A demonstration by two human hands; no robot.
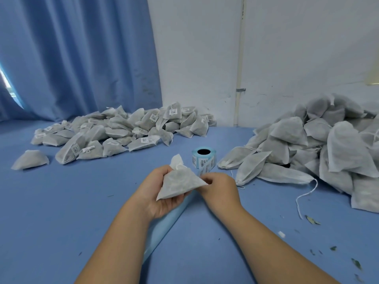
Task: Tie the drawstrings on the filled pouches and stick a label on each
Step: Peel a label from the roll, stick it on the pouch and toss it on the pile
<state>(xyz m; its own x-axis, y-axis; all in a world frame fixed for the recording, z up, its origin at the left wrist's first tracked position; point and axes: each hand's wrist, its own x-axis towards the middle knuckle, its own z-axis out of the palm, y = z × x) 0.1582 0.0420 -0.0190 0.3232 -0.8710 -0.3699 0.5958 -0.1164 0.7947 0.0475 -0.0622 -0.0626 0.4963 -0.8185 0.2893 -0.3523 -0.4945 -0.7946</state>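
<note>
Holding a pouch (180,184) just above the blue surface (82,201), the left hand (155,191) has its grip curled around the pouch's left side and underside. The pouch's long axis runs away from the person, with the gathered neck pointing up toward the label roll (203,158) and the broad base nearest. The right hand (219,189) pinches the pouch's right corner in a narrow grip. Labelled pouches (123,130) lie far left, and unlabelled pouches (317,144) are heaped at right.
</note>
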